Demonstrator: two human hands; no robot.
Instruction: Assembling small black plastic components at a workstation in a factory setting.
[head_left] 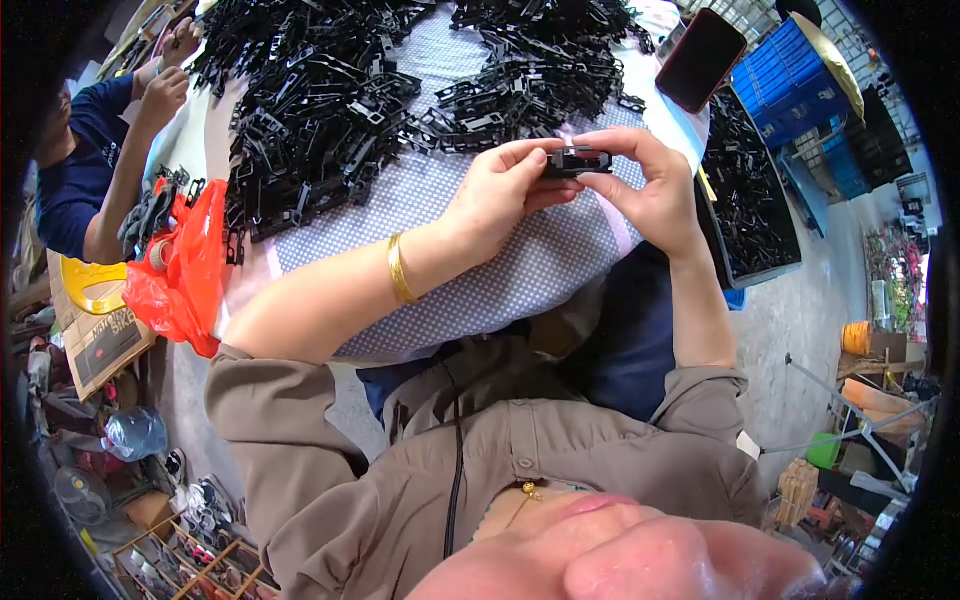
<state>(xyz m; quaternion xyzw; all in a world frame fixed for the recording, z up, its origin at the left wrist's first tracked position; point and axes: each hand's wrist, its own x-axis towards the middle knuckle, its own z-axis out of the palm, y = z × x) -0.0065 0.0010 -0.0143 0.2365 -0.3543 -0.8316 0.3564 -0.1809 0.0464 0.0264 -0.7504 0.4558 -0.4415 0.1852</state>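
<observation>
Between my two hands is a small black plastic part (578,162), long and narrow with an opening in its frame. My left hand (505,195) pinches one end of it between thumb and fingers. At the other end, the thumb and forefinger of my right hand (650,185) close on the same part. Beyond my hands, heaps of similar black plastic parts (310,110) cover much of the table, with a second pile (545,75) to the right. Both hands are above the dotted tablecloth (400,225), close to its near edge.
A phone (702,60) lies at the far right of the table. Beside the table stands a black crate (765,262) full of black parts, with blue crates (790,80) behind. A red plastic bag (190,270) hangs at the left edge, near a co-worker (95,160) handling something.
</observation>
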